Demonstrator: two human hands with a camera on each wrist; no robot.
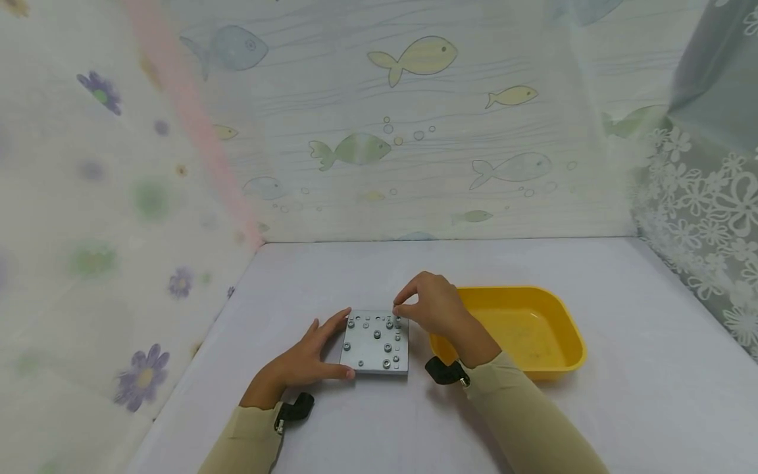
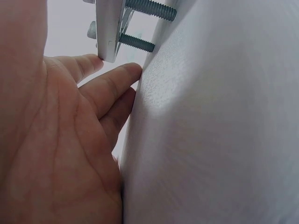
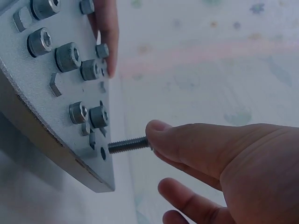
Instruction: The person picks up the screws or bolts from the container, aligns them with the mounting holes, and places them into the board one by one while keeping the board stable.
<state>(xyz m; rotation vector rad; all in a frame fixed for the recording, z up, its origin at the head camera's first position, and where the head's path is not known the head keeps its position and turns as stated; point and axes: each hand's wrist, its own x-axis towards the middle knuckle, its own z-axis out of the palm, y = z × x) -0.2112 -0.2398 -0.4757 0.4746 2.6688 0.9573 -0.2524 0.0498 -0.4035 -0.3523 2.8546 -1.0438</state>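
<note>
A silvery metal plate point(image 1: 367, 352) stands raised a little above the white table, bearing several socket-head screws point(image 3: 68, 56) and some bare holes. Threaded shanks point(image 2: 152, 8) protrude from its underside in the left wrist view. My left hand point(image 1: 308, 355) holds the plate at its left side, thumb by the front corner and index finger by the back corner. Between thumb and index finger, my right hand point(image 1: 435, 306) pinches a screw point(image 3: 128, 145) over the back right corner. The screw's threaded tip points at a round hole point(image 3: 103, 153); its head is hidden by the fingers.
A yellow plastic tray point(image 1: 568, 329) stands to the right of the plate, partly behind my right wrist. White cloth covers the table point(image 1: 379, 428). Printed curtains point(image 1: 355, 197) hang along the back and both sides.
</note>
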